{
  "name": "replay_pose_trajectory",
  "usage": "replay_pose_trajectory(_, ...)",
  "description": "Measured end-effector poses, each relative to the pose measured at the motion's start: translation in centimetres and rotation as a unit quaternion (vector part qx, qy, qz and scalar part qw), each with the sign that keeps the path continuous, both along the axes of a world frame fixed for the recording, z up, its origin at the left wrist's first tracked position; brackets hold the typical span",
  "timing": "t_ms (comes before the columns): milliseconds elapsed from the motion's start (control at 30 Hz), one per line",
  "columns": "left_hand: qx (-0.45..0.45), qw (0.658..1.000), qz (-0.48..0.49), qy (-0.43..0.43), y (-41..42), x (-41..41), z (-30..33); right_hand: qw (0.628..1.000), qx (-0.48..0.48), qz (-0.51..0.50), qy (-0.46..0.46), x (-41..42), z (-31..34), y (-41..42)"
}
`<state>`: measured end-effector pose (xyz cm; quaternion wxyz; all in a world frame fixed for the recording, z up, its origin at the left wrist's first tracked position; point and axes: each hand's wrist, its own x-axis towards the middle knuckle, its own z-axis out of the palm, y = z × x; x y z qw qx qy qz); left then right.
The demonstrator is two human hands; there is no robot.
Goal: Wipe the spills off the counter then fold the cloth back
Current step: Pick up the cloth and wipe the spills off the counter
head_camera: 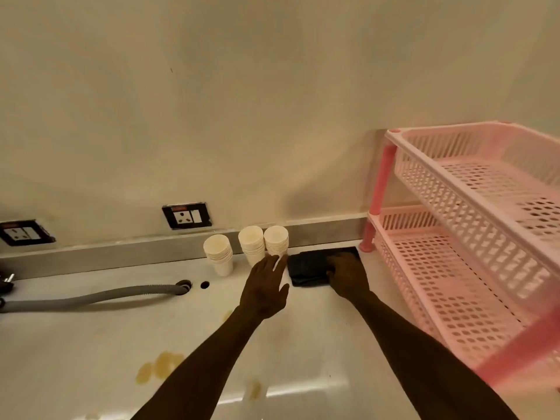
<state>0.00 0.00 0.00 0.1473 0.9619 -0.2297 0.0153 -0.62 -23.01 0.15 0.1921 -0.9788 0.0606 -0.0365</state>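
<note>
Here, three stacks of white paper cups [247, 248] stand at the far wall, left of the pink plastic two-tier rack [472, 237], whose trays look bare. My right hand [347, 275] rests flat on the folded black cloth [309, 268]; my left hand [266, 289] hovers, fingers spread. Yellowish spills [160, 366] mark the near white counter [91, 344].

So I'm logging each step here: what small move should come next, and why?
Probably close the right hand on the folded black cloth and lift it. That hand already rests on the cloth by the wall, the left hand hovers open beside it, and yellowish spills sit unwiped on the counter.
</note>
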Motion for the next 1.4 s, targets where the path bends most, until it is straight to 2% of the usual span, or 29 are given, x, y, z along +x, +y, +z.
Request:
replay_pose_trajectory(233, -0.008, 1.0, 0.01, 0.025, -0.9, 1.1, -1.9, 0.994, -0.021, 0.012, 0.107, 2.3, -0.9, -0.8)
replay_pose_trajectory(400, -0.019, 0.999, 0.012, 0.045, -0.8, 1.5, -2.6, 0.996, -0.038, 0.012, 0.075, 3.0, -2.0, -1.4)
replay_pose_trajectory(633, -0.052, 0.998, 0.003, 0.037, -0.9, 1.7, -1.8, 0.998, -0.026, 0.031, -0.037, 3.4, -1.3, -1.4)
replay_pose_trajectory(833, -0.142, 0.99, -0.015, -0.009, -2.6, 1.6, 0.1, 0.993, -0.017, 0.117, -0.02, 3.7, 2.6, -1.1)
replay_pose_trajectory(967, -0.138, 0.989, -0.041, -0.021, -3.5, 2.2, 2.3, 0.984, 0.014, 0.178, -0.017, 2.8, 5.5, -0.5)
replay_pose_trajectory(1167, -0.152, 0.985, -0.067, 0.04, -1.7, 2.1, 6.7, 0.97, 0.079, 0.225, -0.034, 0.7, 9.6, 0.2)
replay_pose_trajectory(1267, -0.173, 0.98, -0.076, 0.059, 0.3, 1.5, 8.8, 0.97, 0.114, 0.215, 0.012, -0.9, 10.4, 0.4)
replay_pose_trajectory(1333, -0.171, 0.979, -0.081, 0.073, 1.8, 1.0, 9.8, 0.97, 0.083, 0.211, 0.091, -2.0, 10.1, 0.6)
replay_pose_trajectory(1400, -0.148, 0.981, -0.097, 0.08, 3.5, 0.4, 10.6, 0.967, 0.054, 0.217, 0.124, -2.8, 9.4, 1.0)
